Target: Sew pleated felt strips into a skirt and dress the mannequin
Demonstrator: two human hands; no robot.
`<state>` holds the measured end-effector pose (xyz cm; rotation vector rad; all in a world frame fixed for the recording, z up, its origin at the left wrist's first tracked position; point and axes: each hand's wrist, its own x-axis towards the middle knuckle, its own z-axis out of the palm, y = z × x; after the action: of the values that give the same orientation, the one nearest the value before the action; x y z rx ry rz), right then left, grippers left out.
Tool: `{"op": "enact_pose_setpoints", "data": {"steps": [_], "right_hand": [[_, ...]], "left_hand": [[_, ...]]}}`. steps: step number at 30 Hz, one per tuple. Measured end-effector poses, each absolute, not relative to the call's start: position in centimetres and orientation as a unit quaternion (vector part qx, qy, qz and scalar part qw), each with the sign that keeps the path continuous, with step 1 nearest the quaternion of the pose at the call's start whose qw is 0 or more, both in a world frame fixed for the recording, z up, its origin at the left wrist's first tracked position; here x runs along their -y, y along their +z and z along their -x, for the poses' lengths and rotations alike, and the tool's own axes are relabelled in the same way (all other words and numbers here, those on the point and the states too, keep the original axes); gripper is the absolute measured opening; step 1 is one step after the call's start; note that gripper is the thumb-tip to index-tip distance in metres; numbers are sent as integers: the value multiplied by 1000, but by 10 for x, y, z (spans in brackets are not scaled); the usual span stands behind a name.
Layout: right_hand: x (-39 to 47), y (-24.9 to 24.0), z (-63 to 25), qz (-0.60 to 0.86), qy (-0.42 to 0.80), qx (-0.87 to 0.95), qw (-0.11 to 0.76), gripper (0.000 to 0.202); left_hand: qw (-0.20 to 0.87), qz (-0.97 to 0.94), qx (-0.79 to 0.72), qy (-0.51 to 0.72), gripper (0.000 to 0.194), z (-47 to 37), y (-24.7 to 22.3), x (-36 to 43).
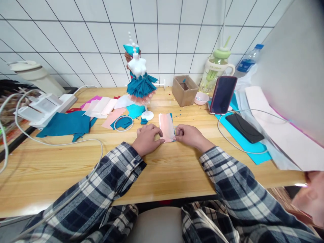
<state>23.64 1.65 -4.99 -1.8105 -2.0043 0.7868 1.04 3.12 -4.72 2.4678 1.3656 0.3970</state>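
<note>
A small rectangle of pale pink paper (166,125) lies on the table between my hands, with a teal piece (171,116) showing along its upper right edge. My left hand (149,138) is at its left side, fingers curled, thumb and forefinger on the lower left edge. Thumb and forefinger of my right hand (190,135) pinch the lower right edge. A thin pale line beside that forefinger is too small to make out. Behind stands a white mannequin (138,65) wearing a pleated teal skirt (141,85) over pink ruffles.
Left are a white ring (132,125), teal sheets (67,124), paper scraps (102,106) and a white cable (101,148). A cardboard box (181,96), pink bowl (201,98), upright phone (222,96), flat phone (244,127) and large sheets (273,125) stand or lie right.
</note>
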Motion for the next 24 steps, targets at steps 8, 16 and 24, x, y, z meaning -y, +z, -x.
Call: {"op": "enact_pose_setpoints", "data": {"steps": [8,16,24], "right_hand": [[-7,-49,-244,522,245,778,251,23],[3,-39,-233,491,169,837,174,10],[4,-36,-234,492,171,839,158,13]], "left_hand": [[86,-899,-396,165,21,-7,-32,-24],[72,-922,-350,148,31,-7,-30,-21],[49,-926,-353,124,15,-14,-28,-16]]}}
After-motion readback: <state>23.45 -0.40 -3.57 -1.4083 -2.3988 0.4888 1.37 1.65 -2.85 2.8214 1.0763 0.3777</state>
